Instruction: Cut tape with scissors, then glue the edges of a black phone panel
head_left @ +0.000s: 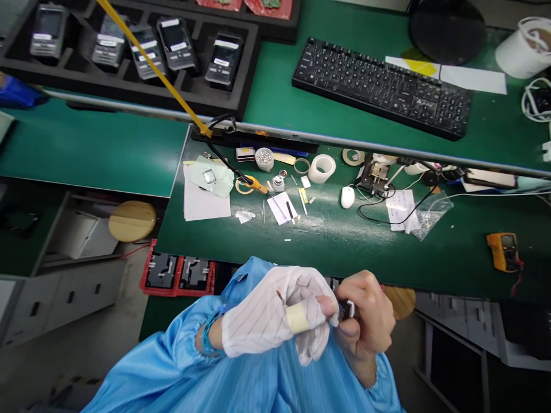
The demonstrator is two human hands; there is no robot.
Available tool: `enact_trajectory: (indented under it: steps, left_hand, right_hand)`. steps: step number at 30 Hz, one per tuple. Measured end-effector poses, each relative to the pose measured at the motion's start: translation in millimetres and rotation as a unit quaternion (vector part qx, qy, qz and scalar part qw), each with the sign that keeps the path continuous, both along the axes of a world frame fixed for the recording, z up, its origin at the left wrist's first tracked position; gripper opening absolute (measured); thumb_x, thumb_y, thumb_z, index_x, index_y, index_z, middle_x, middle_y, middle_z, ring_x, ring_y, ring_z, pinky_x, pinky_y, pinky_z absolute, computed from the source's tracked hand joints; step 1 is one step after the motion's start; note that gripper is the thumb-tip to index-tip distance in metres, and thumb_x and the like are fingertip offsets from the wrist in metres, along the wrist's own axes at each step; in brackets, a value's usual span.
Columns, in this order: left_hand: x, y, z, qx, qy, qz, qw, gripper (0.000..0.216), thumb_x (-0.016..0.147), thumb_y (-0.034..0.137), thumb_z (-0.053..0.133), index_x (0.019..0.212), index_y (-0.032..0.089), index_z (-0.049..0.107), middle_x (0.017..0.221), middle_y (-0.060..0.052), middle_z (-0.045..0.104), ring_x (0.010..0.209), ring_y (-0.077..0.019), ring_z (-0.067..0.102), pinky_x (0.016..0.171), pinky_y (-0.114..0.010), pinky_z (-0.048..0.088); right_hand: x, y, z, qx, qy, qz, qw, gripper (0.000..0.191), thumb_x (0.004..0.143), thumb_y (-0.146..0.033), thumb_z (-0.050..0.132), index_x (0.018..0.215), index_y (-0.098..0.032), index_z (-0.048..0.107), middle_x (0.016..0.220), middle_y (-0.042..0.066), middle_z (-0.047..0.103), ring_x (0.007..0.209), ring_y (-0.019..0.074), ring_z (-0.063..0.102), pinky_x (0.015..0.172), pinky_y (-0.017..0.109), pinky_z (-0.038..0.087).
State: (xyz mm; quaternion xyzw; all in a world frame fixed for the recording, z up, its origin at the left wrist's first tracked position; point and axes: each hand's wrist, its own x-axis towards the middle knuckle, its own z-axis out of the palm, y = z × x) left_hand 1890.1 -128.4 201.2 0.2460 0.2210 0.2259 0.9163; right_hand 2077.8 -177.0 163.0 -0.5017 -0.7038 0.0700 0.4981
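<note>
– Left hand (286, 321), the gloved one: what is it doing?
– Its fingers curl together beside a small dark part (346, 310). Whether they clamp it I cannot tell; the contact is hidden.
– And the right hand (367, 315)?
– Bare, pinching the part between thumb and bent fingers, perhaps for better feel.
– Where is the part, then?
– Between the hands, before the chest, off the near edge of the tabletop (336, 244); probably held there for a closer look.
– Why the tape (297, 318) on the glove?
– Likely to keep loose cloth snug round a finger.
– That yellow tool (256, 184)?
– Its cable meets a yellow strap (159, 71), presumably to hold the slack up.
– The devices (224, 59)?
– They sit in a foam tray (249, 74), whose slots should stop them knocking.
</note>
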Motion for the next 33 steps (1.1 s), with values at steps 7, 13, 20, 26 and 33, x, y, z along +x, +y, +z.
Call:
enact_trajectory:
  steps: [7,13,20,26,33]
  left_hand:
    - [1.3,1.5,-2.6,0.003,-0.003,0.01,1.0,0.052,0.107,0.059,0.092,0.093,0.017,0.064,0.065,-0.002,0.067,0.048,-0.0083,0.054,0.051,-0.017,0.039]
    - [2.4,3.6,-0.8,-0.001,0.01,0.009,1.0,0.053,0.104,0.058,0.095,0.092,0.018,0.062,0.065,-0.001,0.065,0.049,-0.0083,0.053,0.05,-0.017,0.039]
    - [3.0,8.3,8.7,-0.003,0.05,0.013,0.999,0.049,0.099,0.051,0.1,0.093,0.017,0.066,0.066,-0.001,0.067,0.049,-0.0097,0.055,0.052,-0.018,0.046]
    - [5.0,9.8,13.3,0.013,0.089,0.028,0.996,0.047,0.098,0.051,0.099,0.089,0.017,0.068,0.065,-0.001,0.068,0.051,-0.0113,0.06,0.053,-0.019,0.047]
    - [6.5,11.5,15.8,0.033,0.117,0.025,0.992,0.05,0.102,0.055,0.094,0.083,0.018,0.067,0.064,-0.001,0.069,0.052,-0.0121,0.064,0.059,-0.021,0.051]
  right_hand:
    - [0.8,2.1,-1.3,-0.007,0.001,0.006,1.0,0.046,0.132,-0.049,0.048,0.1,-0.022,0.068,0.077,-0.001,0.059,0.064,0.0157,0.055,0.056,0.032,0.04]
    - [0.7,0.9,-11.5,-0.005,0.03,-0.003,1.0,0.046,0.13,-0.052,0.051,0.102,-0.023,0.074,0.076,0.0,0.059,0.064,0.0181,0.054,0.058,0.034,0.04]
    - [0.4,3.2,-14.8,-0.019,0.057,0.015,0.998,0.045,0.131,-0.052,0.051,0.105,-0.023,0.074,0.078,0.0,0.057,0.065,0.0179,0.052,0.059,0.034,0.039]
    - [-0.5,7.2,-12.2,-0.032,0.077,0.026,0.996,0.044,0.131,-0.051,0.052,0.104,-0.022,0.072,0.078,-0.001,0.056,0.065,0.0169,0.051,0.059,0.033,0.038]
    - [-0.4,6.8,-12.1,-0.049,0.075,0.014,0.996,0.048,0.131,-0.054,0.047,0.101,-0.024,0.069,0.077,-0.002,0.054,0.064,0.0169,0.051,0.058,0.033,0.039]
